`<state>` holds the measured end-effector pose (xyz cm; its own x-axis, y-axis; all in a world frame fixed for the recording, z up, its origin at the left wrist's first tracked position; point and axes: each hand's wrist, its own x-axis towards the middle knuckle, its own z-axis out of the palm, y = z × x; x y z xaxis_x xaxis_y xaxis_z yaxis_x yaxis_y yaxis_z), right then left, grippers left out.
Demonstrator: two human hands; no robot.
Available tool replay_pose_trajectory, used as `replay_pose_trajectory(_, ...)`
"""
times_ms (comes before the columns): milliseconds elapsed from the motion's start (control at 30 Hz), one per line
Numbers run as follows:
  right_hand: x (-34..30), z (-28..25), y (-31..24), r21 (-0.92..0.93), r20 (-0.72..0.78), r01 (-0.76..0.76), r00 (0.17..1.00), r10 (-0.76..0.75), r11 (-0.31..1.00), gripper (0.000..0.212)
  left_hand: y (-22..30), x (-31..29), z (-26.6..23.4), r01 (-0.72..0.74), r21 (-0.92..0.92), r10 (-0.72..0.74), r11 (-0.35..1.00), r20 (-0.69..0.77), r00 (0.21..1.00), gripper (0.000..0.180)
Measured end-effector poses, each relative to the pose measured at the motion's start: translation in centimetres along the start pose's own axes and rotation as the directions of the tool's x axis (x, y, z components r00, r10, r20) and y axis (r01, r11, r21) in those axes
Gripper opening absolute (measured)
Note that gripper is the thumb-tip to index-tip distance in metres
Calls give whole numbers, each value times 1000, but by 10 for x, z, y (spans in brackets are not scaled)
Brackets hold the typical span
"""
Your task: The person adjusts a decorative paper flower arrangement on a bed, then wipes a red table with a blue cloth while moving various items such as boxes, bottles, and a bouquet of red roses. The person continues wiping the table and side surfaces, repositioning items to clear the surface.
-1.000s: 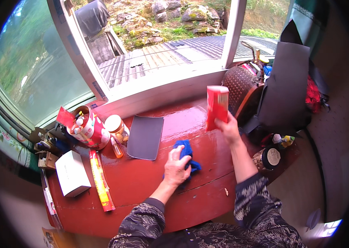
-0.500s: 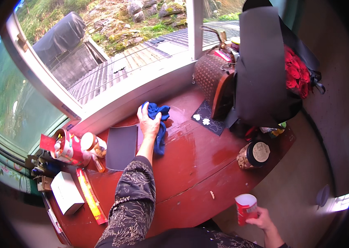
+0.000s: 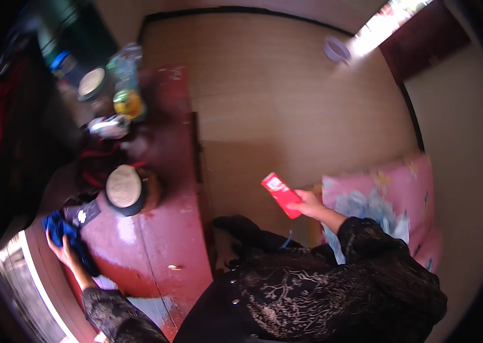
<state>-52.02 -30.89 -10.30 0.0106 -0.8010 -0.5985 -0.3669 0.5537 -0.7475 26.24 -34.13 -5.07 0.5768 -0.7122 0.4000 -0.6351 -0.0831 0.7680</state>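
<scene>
My left hand (image 3: 64, 250) is closed on a crumpled dark blue cloth (image 3: 58, 224), which rests on the wet red table (image 3: 173, 240) near the window side. A loose end of the cloth trails beside the wrist. Away from the table, over the floor, my right hand (image 3: 308, 204) grips a red paper cup (image 3: 281, 197). From this angle the cup looks narrow, and its inside is hidden. Close to the cloth lies a black card (image 3: 85, 214) with a white pattern. A jar with a pale lid (image 3: 124, 187) stands farther along the table.
A plastic bottle (image 3: 128, 86) and a second lidded jar (image 3: 94, 84) stand toward the table's far end. The dark-wrapped bouquet (image 3: 30, 137) fills the left. On my right is a pink cushion (image 3: 418, 194) with pale crumpled plastic (image 3: 367, 208) on it. A light purple basin (image 3: 337, 50) sits on the floor.
The view has swung far to the right, toward the floor and cushion. My left hand still holds the cloth, now close to the black card. The cup in my right hand is tilted over.
</scene>
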Motion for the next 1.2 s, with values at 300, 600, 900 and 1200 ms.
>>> replay_pose_trajectory(300, -67, 26, 75, 23, -117, 38, 993, -35, 999, 44, 54, -116, -11, 60, -87, -57, 994, 36, 998, 58)
replay_pose_trajectory(600, -100, 16, 155, 331, -196, 109, 980, -45, 937, 33, 181, -214, 54, -94, -133, 113, 987, 147, 983, 63)
replay_pose_trajectory(900, -10, 12, 13, 366, -47, 275, 960, -277, 889, 36, 269, -270, 106, -30, -73, 44, 997, 204, 978, 66)
replay_pose_trajectory(1200, 99, -15, -64, 287, 125, 313, 925, -359, 906, 34, 259, -273, 92, 55, 56, -49, 997, -110, 993, 57)
